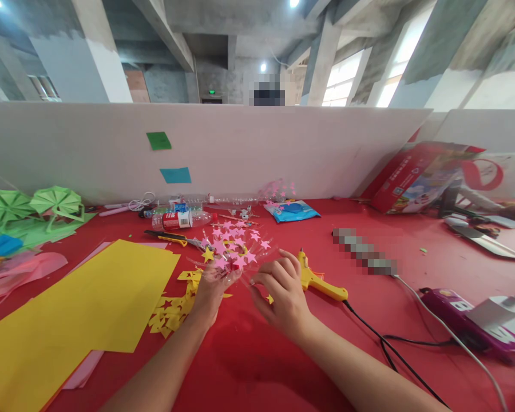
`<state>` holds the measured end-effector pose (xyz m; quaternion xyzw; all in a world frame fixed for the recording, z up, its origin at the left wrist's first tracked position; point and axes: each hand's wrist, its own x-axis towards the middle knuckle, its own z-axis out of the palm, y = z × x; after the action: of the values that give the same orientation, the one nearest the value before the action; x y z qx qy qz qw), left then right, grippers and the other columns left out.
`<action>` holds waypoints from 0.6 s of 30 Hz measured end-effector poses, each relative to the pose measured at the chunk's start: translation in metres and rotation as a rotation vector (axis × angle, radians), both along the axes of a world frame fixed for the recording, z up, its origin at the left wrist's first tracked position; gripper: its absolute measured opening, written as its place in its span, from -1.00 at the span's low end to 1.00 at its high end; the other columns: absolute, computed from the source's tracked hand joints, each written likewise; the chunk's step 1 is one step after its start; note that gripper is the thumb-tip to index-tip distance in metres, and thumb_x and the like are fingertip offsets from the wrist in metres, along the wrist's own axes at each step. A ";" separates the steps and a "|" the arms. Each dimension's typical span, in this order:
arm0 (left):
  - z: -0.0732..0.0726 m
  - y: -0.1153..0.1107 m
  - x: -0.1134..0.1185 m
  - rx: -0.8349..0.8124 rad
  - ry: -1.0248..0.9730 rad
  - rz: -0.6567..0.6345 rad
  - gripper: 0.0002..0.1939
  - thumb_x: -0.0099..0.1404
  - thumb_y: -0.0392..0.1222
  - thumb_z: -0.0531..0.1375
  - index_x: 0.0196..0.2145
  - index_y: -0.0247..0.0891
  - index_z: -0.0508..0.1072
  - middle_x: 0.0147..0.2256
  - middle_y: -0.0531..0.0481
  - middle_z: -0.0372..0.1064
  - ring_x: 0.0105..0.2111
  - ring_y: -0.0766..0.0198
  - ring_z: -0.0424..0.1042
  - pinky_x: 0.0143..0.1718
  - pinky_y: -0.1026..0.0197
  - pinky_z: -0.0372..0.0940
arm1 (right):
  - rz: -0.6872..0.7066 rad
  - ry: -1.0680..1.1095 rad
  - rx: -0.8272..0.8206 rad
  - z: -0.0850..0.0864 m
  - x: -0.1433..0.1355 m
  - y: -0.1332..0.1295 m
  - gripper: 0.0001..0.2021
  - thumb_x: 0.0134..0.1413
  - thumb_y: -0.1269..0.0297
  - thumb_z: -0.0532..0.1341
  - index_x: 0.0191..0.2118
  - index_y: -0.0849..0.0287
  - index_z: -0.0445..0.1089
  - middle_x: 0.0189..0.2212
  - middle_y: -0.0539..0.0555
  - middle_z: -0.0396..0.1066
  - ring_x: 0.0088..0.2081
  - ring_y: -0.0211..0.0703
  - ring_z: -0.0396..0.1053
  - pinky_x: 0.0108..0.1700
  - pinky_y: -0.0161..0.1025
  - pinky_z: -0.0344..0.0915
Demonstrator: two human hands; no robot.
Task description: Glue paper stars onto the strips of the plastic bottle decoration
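Note:
My left hand (212, 289) is closed round the base of a cut clear plastic bottle (234, 269), whose thin strips fan outward. Pink paper stars (226, 236) sit on many of the strips, along with a yellow star (208, 254) on the left side. My right hand (285, 292) is just right of the bottle, its fingers curled and its thumb and index fingertip close together at a clear strip. Below these fingertips a small yellow star (270, 298) lies on the red table. Whatever sits inside the right fingers is hard to see.
A yellow glue gun (324, 285) lies right of my right hand, its black cord trailing to a purple power strip (476, 323). Left are yellow paper sheets (98, 297), yellow scraps (171, 309) and scissors (175, 237). Behind are plastic bottles (182, 220) and a blue packet (294, 212).

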<state>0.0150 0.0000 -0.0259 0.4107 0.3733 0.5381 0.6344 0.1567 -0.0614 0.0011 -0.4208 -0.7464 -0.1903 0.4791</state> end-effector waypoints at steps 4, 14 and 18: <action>0.003 -0.001 0.001 0.025 0.035 -0.001 -0.59 -0.13 -0.13 0.42 -0.30 -0.28 0.46 -0.33 -0.04 0.52 -0.28 0.19 0.49 -0.08 0.11 0.29 | 0.021 0.050 0.062 0.003 -0.001 -0.008 -0.92 0.08 0.42 0.18 -0.34 0.08 0.34 -0.43 -0.04 0.35 -0.35 -0.22 0.28 0.11 0.00 0.13; -0.010 -0.004 0.002 0.100 0.093 0.040 -0.67 0.02 -0.10 0.36 -0.26 -0.25 0.44 -0.30 -0.03 0.51 -0.27 0.19 0.48 -0.16 0.19 0.30 | -0.088 -0.025 0.048 0.003 -0.011 -0.010 -0.89 0.14 0.34 0.17 -0.21 0.05 0.40 -0.41 0.00 0.33 -0.33 -0.17 0.24 0.15 0.04 0.04; -0.012 -0.006 0.003 0.135 0.107 0.010 -0.72 0.07 -0.08 0.32 -0.30 -0.24 0.41 -0.35 0.00 0.50 -0.33 0.22 0.46 -0.23 0.22 0.30 | -0.115 -0.028 0.028 0.002 -0.011 -0.009 -0.85 0.16 0.30 0.16 -0.15 0.05 0.39 -0.39 0.00 0.31 -0.33 -0.16 0.24 0.13 0.03 0.04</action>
<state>0.0180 -0.0058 -0.0378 0.4789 0.3715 0.5426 0.5815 0.1458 -0.0700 0.0032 -0.4537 -0.7249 -0.2336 0.4627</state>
